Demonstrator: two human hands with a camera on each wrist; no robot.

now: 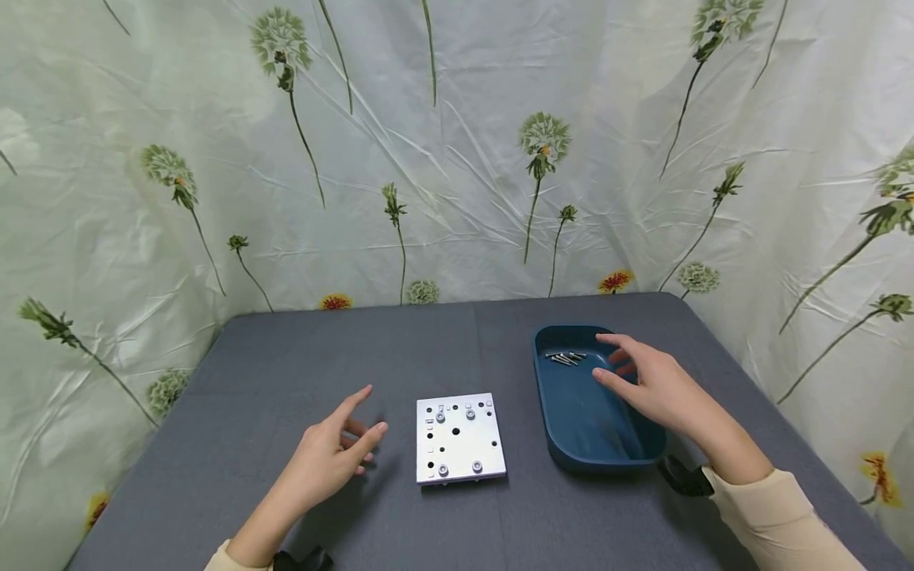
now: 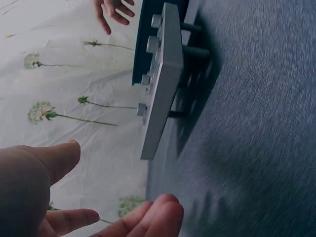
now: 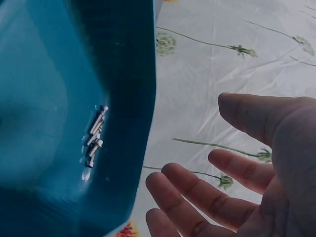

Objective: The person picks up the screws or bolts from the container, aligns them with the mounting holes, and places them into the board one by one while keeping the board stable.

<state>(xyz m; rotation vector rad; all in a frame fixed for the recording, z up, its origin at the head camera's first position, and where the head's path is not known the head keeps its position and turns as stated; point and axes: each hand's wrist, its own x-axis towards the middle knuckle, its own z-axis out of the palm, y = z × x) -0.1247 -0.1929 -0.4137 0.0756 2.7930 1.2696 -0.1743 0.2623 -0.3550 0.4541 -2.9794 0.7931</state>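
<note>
A square silver metal plate (image 1: 460, 444) with several holes lies mid-table. Several socket-head screws, such as this screw (image 1: 477, 466), stand in it; in the left wrist view their threaded ends stick out below, holding the plate (image 2: 164, 84) off the cloth. My left hand (image 1: 332, 456) hovers left of the plate, fingers relaxed, holding nothing. Over the right side of a blue tray (image 1: 550, 404) is my right hand (image 1: 660, 385), thumb and fingers apart with nothing between them. Loose screws (image 1: 566, 358) lie in a small pile at the tray's far end, also visible in the right wrist view.
A dark grey cloth (image 1: 343, 349) covers the table. Behind and along both sides hangs a pale curtain (image 1: 457, 159) printed with dandelions. The tray's raised wall (image 3: 143, 123) stands between the plate and my right hand.
</note>
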